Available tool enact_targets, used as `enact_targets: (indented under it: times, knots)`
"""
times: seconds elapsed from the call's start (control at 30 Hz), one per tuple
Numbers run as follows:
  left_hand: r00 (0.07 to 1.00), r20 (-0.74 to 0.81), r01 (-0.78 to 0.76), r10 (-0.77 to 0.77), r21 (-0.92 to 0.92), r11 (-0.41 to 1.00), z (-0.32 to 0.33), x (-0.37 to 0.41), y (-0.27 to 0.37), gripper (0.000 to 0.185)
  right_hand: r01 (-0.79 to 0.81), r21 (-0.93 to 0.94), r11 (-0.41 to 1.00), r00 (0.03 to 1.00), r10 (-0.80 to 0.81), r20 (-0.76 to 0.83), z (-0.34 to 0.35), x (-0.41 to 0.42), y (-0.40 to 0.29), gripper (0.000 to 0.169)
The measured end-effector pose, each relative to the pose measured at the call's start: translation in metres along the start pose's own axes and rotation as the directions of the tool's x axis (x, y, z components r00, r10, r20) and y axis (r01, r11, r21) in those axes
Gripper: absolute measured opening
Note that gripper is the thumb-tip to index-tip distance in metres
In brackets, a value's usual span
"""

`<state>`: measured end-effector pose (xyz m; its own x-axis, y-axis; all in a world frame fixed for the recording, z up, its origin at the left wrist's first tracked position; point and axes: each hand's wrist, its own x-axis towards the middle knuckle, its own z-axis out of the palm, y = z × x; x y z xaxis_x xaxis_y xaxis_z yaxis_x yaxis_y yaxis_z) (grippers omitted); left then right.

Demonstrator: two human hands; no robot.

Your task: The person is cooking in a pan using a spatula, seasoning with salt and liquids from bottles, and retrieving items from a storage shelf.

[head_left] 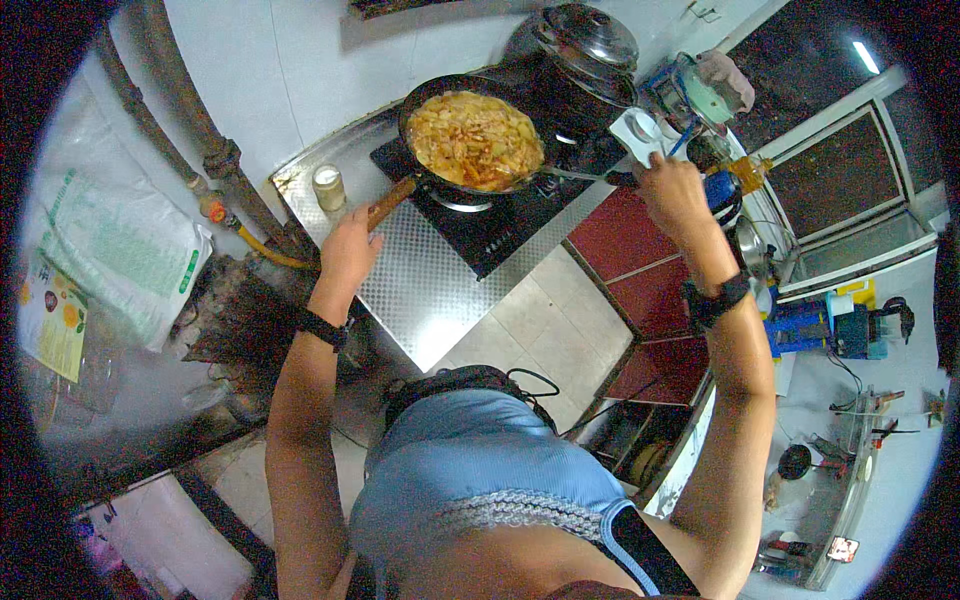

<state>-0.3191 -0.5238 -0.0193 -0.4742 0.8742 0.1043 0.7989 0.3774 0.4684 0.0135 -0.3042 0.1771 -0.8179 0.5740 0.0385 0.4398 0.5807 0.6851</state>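
My left hand [350, 253] is closed around the wooden handle [393, 202] of a dark wok [409, 101]. Sliced yellowish food in reddish sauce [476, 142] fills the wok, which sits on a black gas stove [480, 244]. With its fingers closed, my right hand [670, 191] is at the dark handle end of a metal spatula [574, 174], whose blade side reaches the wok's right rim. Just beyond those fingers lies a white spoon rest or dish [636, 135]; whether my fingers touch it, I cannot tell. A small glass jar with white contents [328, 189] stands beyond my left hand.
Behind the wok on the right is a dark pot with a glass lid [589, 37]. An oil bottle [748, 174] and bowls stand by the window at right. Left of the metal counter [405, 300] are pipes, a yellow gas hose [262, 249] and a white sack [135, 240].
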Motion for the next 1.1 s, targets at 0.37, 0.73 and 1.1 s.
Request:
enact_targets:
  times: [0.37, 0.73, 1.1]
  knots:
    - [0.998, -0.054, 0.03, -0.028, 0.038, 0.999, 0.004, -0.014, -0.001, 0.042, 0.037, 0.208, 0.977, 0.989, -0.005, -0.151, 0.091, 0.072, -0.062, 0.019]
    - [0.997, -0.075, 0.013, -0.009, 0.055, 0.998, 0.024, -0.007, -0.02, 0.033, -0.42, 0.57, 0.707, 0.905, 0.276, 0.325, 0.113, 0.09, -0.006, 0.045]
    - [1.0, 0.002, 0.017, -0.017, 0.047, 0.999, 0.005, -0.003, -0.011, 0.034, -0.381, 0.373, 0.846, 0.923, 0.326, 0.202, 0.107, 0.1, 0.043, 0.042]
